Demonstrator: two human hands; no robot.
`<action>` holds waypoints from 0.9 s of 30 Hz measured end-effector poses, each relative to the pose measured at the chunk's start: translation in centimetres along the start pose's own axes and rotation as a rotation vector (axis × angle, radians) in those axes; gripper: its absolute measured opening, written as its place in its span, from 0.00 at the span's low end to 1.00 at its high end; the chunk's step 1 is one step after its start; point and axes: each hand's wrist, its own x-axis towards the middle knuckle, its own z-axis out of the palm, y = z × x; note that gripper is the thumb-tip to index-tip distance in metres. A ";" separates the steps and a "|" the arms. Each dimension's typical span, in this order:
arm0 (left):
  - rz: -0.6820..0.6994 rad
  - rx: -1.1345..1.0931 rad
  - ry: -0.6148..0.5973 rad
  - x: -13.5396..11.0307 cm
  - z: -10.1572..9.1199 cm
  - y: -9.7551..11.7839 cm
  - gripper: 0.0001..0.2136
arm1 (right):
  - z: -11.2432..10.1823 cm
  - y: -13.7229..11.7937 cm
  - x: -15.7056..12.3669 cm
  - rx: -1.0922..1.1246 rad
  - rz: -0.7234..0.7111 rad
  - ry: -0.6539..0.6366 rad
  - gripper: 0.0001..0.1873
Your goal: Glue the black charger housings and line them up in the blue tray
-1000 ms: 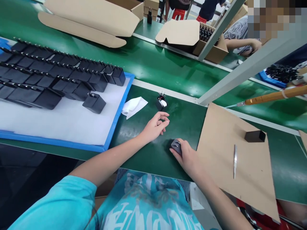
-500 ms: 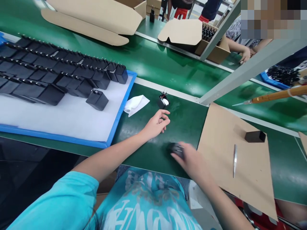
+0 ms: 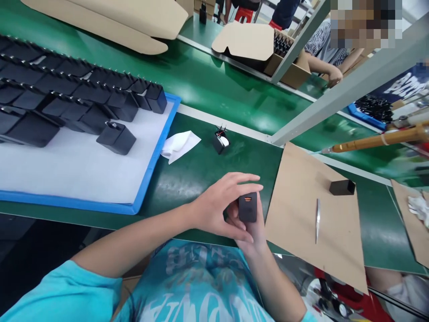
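My right hand (image 3: 256, 232) is closed around a black power adapter housing (image 3: 248, 210), held upright just over the table's front edge. Orange marks show on the end of the housing that faces me. My left hand (image 3: 221, 203) curves around its left side, fingers and thumb spread apart; whether a fingertip touches it I cannot tell. Beyond the hands, an opened adapter (image 3: 220, 142) with pins, thin wires and a white part stands on the green table. A crumpled white paper (image 3: 181, 145) lies left of it.
At left, a blue-rimmed tray (image 3: 136, 206) holds rows of black adapters (image 3: 117, 138). On the right, a cardboard sheet (image 3: 301, 223) carries tweezers (image 3: 317, 221) and a black housing (image 3: 342, 188). A wooden-handled tool (image 3: 375, 142) hangs above it. A metal post (image 3: 321, 103) slants behind; a co-worker's arm (image 3: 321, 67) is beyond.
My right hand has raised and turned the adapter housing upright near my body. My left hand has come down and right to it, its fingers spreading. The view has shifted slightly right.
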 end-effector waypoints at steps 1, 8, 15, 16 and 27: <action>0.037 0.019 0.017 0.0 0.2 0.1 0.35 | 0.2 0.3 0.0 0.039 0.044 0.008 0.22; 0.112 0.046 0.166 0.1 0.6 -0.1 0.30 | 1.0 0.9 -0.4 0.209 0.250 -0.180 0.26; 0.082 0.092 0.200 -0.1 0.5 0.2 0.31 | 1.2 1.4 0.1 0.182 0.246 -0.196 0.29; 0.079 0.099 0.206 -0.2 0.6 0.2 0.31 | 1.1 1.4 0.1 0.173 0.246 -0.201 0.29; -0.092 0.106 0.227 -0.2 0.5 0.4 0.31 | 1.4 1.6 0.1 0.235 0.238 -0.249 0.23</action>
